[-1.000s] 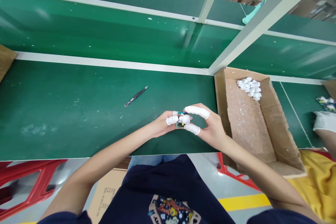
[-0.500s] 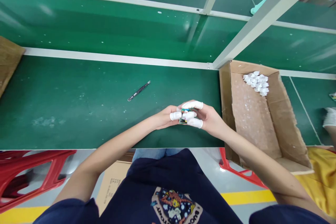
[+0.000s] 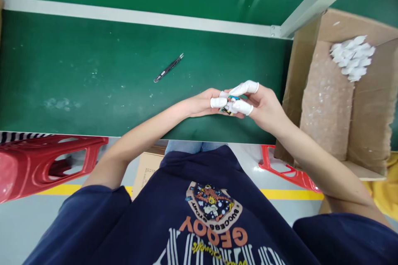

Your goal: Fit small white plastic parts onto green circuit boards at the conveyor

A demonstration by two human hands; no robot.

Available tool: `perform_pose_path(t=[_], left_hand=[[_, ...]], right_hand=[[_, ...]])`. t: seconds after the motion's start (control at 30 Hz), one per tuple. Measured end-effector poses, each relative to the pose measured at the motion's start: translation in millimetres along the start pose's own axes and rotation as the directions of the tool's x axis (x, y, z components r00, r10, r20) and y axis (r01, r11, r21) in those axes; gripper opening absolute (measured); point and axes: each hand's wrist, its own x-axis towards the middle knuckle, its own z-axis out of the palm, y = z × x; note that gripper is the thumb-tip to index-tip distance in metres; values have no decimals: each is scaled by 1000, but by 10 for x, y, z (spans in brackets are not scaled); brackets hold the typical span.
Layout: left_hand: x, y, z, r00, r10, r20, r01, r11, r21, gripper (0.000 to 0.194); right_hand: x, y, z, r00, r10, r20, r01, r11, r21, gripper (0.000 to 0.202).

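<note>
Green surface carried tweezers; above it, left hand and right hand, fingertips cotted, pinched 1 small circuit board in a shared grip, steadying it.

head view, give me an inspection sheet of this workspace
surface: green bench top, dull smudges and white specks, pale rail along its far edge
job's things: small part with coloured bits, pinched between both hands above the bench's near edge; too small to identify
clutter: black tweezers lying loose on the bench, apart from the hands
hands: left hand and right hand meet at the part, white finger cots on the fingertips
cables: nothing seen
surroundings: open cardboard box to the right, bubble wrap lining, heap of white finger cots in its far corner; red plastic stool to the left; yellow floor line
</note>
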Motion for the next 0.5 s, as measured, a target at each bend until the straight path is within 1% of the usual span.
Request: perform_pose_path(t=[0.07, 0.13, 0.2, 0.27, 0.37, 0.43, 0.5], left_hand=[[2, 5, 5, 1000, -16, -8, 16, 1000, -9, 21], [4, 9, 12, 999, -16, 37, 16, 1000, -7, 17], [8, 5, 12, 995, -7, 98, 8, 1000, -11, 25], [15, -11, 2, 990, -7, 144, 9, 1000, -13, 38], [26, -36, -26, 978, -7, 207, 8, 1000, -5, 52], [31, -40, -43, 975, 1, 224, 2, 1000, -12, 54], [33, -32, -55, 979, 12, 205, -5, 999, -36, 56]], right_hand=[[-15, 15, -7, 1000, -11, 19, 11, 1000, -11, 40], [-26, 41, -25, 998, -34, 52, 34, 999, 7, 41], [-33, 72, -42, 997, -57, 60, 56, 998, 26, 40], [-35, 96, -52, 997, -68, 41, 67, 997, 40, 36], [-24, 92, -64, 997, -36, 66, 30, 996, 89, 34], [0, 58, -80, 994, -26, 105, 14, 994, 107, 34], [34, 19, -100, 992, -37, 125, 26, 996, 88, 33]])
